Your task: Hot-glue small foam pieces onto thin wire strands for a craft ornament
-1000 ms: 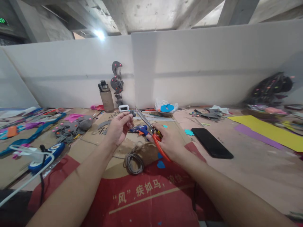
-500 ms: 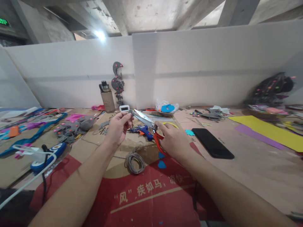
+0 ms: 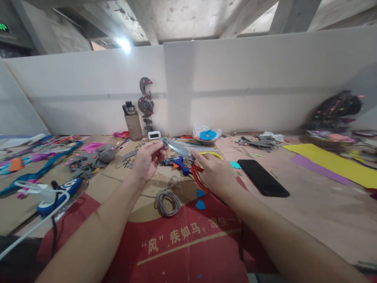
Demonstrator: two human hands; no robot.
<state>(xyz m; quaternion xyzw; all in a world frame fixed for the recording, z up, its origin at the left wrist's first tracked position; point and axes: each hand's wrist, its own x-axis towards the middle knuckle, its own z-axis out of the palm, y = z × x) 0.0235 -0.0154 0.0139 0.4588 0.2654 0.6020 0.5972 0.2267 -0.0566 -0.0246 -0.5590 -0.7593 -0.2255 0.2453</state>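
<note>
In the middle of the head view my right hand [image 3: 214, 173] grips a pair of scissors [image 3: 178, 149] with red handles. Their blades point left and look nearly closed, with the tips at the fingertips of my left hand [image 3: 149, 159]. That hand is closed in a pinch on a small grey piece [image 3: 163, 144], mostly covered by the fingers and the blade tips. Below the hands lies a coil of grey cord [image 3: 167, 202] on red and brown cardboard [image 3: 176, 255]. Behind the scissors is a blue glue gun [image 3: 183, 167], and two blue paper cutouts [image 3: 200, 204] lie near my right wrist.
A black phone [image 3: 263, 177] and yellow sheet [image 3: 332, 161] lie to the right. Leftward are a power strip [image 3: 60, 196] with cables and a pile of grey pieces with pink dots [image 3: 91, 159]. A bottle [image 3: 133, 122], small white clock [image 3: 154, 135] and bowl [image 3: 207, 137] stand along the wall.
The scissor blades have closed from slightly parted to nearly together at the grey piece. Both hands stay in almost the same place.
</note>
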